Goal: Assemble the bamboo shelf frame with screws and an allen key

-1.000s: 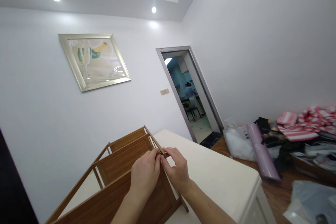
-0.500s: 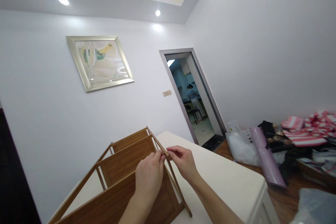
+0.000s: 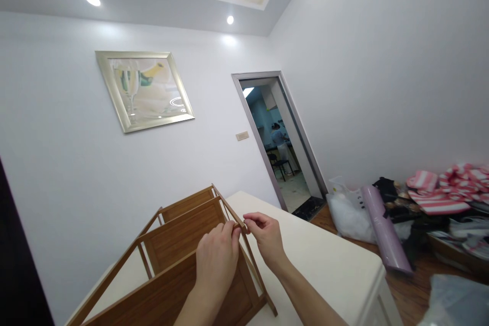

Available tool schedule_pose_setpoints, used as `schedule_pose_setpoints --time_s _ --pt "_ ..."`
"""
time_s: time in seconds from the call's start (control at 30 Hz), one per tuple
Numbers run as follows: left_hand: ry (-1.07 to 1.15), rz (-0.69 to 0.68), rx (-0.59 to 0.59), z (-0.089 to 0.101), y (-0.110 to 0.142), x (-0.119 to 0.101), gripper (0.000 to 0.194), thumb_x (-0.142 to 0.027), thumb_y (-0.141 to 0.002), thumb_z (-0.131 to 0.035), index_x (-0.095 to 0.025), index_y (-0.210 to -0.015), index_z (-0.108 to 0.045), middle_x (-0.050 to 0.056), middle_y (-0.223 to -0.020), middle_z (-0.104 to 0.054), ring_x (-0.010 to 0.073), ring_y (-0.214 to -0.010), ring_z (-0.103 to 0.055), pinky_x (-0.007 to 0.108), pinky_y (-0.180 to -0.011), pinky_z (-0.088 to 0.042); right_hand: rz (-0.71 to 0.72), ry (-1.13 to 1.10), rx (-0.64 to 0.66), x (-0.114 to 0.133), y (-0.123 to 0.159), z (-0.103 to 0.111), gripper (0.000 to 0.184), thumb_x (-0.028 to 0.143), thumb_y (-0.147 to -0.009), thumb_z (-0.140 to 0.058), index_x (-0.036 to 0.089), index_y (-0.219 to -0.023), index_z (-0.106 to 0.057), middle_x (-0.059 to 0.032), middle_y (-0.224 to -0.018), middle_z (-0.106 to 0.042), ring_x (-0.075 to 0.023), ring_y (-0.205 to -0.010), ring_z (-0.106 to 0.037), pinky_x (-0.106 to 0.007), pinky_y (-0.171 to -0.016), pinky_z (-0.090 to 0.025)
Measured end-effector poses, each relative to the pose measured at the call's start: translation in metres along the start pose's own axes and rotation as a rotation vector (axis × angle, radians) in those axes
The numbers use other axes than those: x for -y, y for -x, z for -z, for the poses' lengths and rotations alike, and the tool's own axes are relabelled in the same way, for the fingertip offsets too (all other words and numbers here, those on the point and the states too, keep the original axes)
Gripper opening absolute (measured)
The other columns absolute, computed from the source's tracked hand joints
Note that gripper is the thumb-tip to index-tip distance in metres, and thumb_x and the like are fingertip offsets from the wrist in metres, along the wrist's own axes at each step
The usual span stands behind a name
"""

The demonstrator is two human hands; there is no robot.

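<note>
The person's two hands are working close together at one upper corner of a brown wooden rack (image 3: 181,229), which is standing on a white table (image 3: 324,254) in the lower middle of the view. The left hand (image 3: 217,252) is gripping the wood at this corner, with its fingers and thumb bent around it. The right hand (image 3: 266,238) is pinching, thumb and forefinger pressed together, just beside the same corner on its outer side. Whether a small part is lying between these fingertips, I cannot tell. The rack is showing several panels, one behind another, and a thin leg (image 3: 255,265) is slanting down from below the hands to the table.

About writing, there is little that can be read. A purple roll (image 3: 385,234) is leaning to the right of the table and is bearing some pale marks, too small to read. Beside it, a white plastic bag (image 3: 349,216) is showing a few dark marks, also not readable, and a small yellow spot.

Further right, red-and-white striped cloth (image 3: 439,193) is lying in a heap, and a clear plastic bag (image 3: 451,300) is resting on the wooden floor (image 3: 407,260). On the wall, a framed picture (image 3: 147,91) is showing a bottle and glasses. A switch plate (image 3: 242,136) is sitting near the doorway (image 3: 301,127), through which another person (image 3: 278,137) is standing near a dark chair (image 3: 281,164).
</note>
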State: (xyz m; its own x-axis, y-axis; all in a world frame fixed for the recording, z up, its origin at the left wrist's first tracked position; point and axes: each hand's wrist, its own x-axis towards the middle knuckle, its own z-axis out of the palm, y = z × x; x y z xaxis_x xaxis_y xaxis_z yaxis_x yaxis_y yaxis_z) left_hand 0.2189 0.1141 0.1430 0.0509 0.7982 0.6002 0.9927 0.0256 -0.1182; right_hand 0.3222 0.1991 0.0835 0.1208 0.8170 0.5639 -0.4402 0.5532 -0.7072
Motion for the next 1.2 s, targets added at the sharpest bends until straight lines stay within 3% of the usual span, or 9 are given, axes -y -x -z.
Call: schedule_pose_setpoints --time_s 0.27,0.57,0.93,1.2 --pt "-0.032 0.006 -0.012 -0.004 -0.002 0.002 0.030 -0.031 -0.101 -0.039 -0.026 -0.106 -0.068 0.002 -0.091 -0.072 0.0188 -0.082 -0.067 0.031 -0.071 -0.041 -0.049 -0.094 0.089 0.009 -0.003 0.002 0.014 0.028 -0.071 -0.076 0.017 -0.080 -0.077 -0.0028 -0.072 -0.072 -0.0148 -0.062 -0.063 -0.028 -0.064 -0.055" --pt "-0.030 -0.011 -0.030 -0.006 -0.001 0.003 0.030 -0.031 -0.101 -0.040 -0.026 -0.110 -0.068 0.002 -0.090 -0.072 0.0191 -0.083 -0.067 0.032 -0.073 -0.041 -0.029 -0.149 0.165 0.002 -0.008 0.008 0.028 0.030 -0.072 -0.079 0.018 -0.095 -0.070 -0.0037 -0.079 -0.072 -0.0178 -0.072 -0.066 -0.032 -0.067 -0.057" --pt "-0.043 -0.022 -0.036 -0.006 -0.002 0.001 0.029 -0.026 -0.101 -0.040 -0.026 -0.111 -0.067 0.001 -0.089 -0.071 0.0200 -0.084 -0.067 0.034 -0.073 -0.041 0.076 0.004 0.264 -0.001 -0.013 0.005 0.019 0.033 -0.082 -0.065 0.021 -0.097 -0.066 0.0024 -0.071 -0.055 -0.0137 -0.066 -0.052 -0.026 -0.062 -0.045" --pt "-0.057 -0.035 -0.085 -0.011 -0.001 0.002 0.031 -0.026 -0.101 -0.039 -0.026 -0.113 -0.067 0.002 -0.089 -0.070 0.0192 -0.083 -0.065 0.033 -0.073 -0.040 0.043 0.168 0.290 -0.007 -0.019 -0.003 0.023 0.041 -0.091 -0.051 0.021 -0.098 -0.060 0.0061 -0.061 -0.045 -0.0125 -0.056 -0.043 -0.024 -0.055 -0.036"
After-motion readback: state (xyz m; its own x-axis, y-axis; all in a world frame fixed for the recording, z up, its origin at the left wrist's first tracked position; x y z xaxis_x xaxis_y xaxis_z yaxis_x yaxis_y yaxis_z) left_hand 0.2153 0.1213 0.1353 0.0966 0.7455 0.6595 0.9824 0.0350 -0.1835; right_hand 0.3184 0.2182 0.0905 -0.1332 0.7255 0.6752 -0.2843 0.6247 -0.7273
